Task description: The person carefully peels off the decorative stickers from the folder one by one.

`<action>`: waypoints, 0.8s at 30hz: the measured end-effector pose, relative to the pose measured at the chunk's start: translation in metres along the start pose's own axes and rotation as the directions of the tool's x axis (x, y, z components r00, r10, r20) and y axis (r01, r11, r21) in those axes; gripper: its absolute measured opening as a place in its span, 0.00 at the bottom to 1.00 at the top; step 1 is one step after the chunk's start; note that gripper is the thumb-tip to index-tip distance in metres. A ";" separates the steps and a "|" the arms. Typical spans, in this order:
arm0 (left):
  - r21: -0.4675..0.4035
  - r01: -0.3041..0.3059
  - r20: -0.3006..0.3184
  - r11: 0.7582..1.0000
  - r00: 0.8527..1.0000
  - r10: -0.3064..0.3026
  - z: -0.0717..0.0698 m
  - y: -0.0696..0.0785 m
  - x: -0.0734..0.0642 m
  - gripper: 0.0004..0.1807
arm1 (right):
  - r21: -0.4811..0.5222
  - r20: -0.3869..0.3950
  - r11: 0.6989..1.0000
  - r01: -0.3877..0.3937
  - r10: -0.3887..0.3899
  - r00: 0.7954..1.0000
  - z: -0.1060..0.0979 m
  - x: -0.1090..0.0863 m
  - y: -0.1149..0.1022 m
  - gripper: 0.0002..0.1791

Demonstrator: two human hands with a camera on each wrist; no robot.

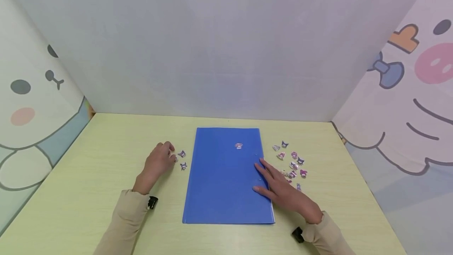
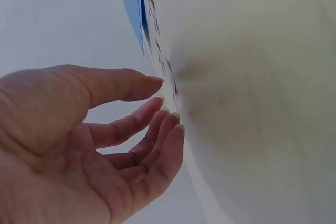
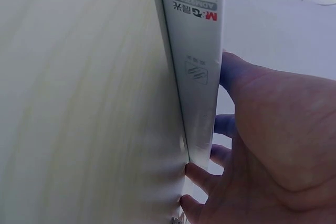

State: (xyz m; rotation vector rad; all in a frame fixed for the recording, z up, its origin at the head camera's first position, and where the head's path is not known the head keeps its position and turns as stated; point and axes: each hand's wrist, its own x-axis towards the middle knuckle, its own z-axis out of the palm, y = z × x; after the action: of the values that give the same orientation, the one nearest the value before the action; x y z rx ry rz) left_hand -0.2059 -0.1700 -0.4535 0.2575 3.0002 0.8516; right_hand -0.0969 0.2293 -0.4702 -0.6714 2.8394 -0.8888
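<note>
A blue file folder (image 1: 223,184) lies flat on the table, with one small cartoon sticker (image 1: 238,146) on its upper right part. My right hand (image 1: 281,192) rests on the folder's right edge, its fingers spread over the cover. The right wrist view shows the folder's white spine (image 3: 197,77) beside that hand. Left of the folder, my left hand (image 1: 158,163) hovers low over the table with bent fingers. In the left wrist view a gap separates thumb and fingertips, close to a small sticker (image 2: 172,80). Two dark cartoon stickers, one upper (image 1: 182,154) and one lower (image 1: 183,166), lie nearby.
Several loose cartoon stickers (image 1: 293,165) are scattered right of the folder, some partly behind the right hand. The pale wooden table (image 1: 74,192) meets a plain backdrop (image 1: 212,50) at the rear. Cartoon-printed cloths hang on both sides.
</note>
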 end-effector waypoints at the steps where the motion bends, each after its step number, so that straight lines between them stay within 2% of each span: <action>1: -0.002 -0.003 -0.008 1.000 1.000 0.003 0.000 0.001 0.001 0.08 | -0.001 -0.001 1.000 0.001 -0.001 1.000 0.000 0.000 0.000 0.40; 5: -0.028 -0.026 -0.036 0.999 0.999 0.025 0.002 0.004 0.004 0.08 | -0.008 -0.001 1.000 0.001 -0.001 1.000 0.000 0.000 0.001 0.40; 16: -0.064 -0.084 -0.048 0.994 0.996 0.081 0.015 0.020 0.014 0.09 | -0.010 -0.004 1.000 0.007 -0.007 1.000 0.001 0.001 0.002 0.40; 24: -0.083 -0.124 -0.052 0.989 0.991 0.120 0.025 0.040 0.021 0.08 | -0.017 -0.004 1.000 0.008 -0.008 1.000 0.001 0.001 0.002 0.40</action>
State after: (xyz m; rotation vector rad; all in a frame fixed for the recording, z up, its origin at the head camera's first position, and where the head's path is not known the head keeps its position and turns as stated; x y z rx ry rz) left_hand -0.2190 -0.1204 -0.4530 0.4298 3.0069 1.0079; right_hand -0.0982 0.2299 -0.4722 -0.6847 2.8524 -0.8697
